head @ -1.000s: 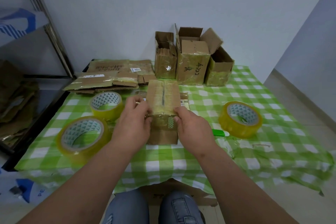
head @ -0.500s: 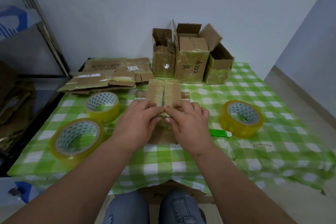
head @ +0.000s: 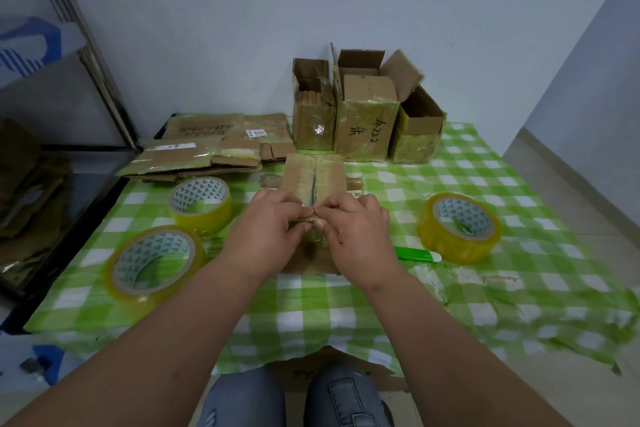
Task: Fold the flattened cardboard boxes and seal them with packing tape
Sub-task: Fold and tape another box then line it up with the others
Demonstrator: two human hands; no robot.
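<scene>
A table point(head: 311, 308) with a green and white checked cloth stands against a pale wall, and a metal shelf point(head: 86, 55) is at the left.

In the middle of the table both hands work on one small box point(head: 313, 173). The left hand point(head: 266, 232) and the right hand point(head: 356, 236) meet at the near top edge of the box, with their fingers point(head: 332, 210) curled and the tips pressed on that edge, where a strip of clear tape lies. The thumbs are bent under the edge, so each hand pinches the box there. The two top flaps of the box are closed, with a dark seam between them, and the box rests on the table.

Just right of the right hand lies a green cutter point(head: 417, 254). Further right is a yellow tape roll point(head: 459, 229). At the left are two more rolls: a near roll point(head: 152, 262) and a far roll point(head: 199, 199), close to each other.

Behind the box, near the wall, stand three boxes with open tops: a left box point(head: 313, 114), a middle box point(head: 367, 121) with writing on its front, and a right box point(head: 417, 132). They touch one another. At the far left of the table lies a pile of flat boxes point(head: 207, 149).

At the bottom the knees in jeans point(head: 291, 399) of the person are seen, with a piece of cardboard behind them under the table edge.
</scene>
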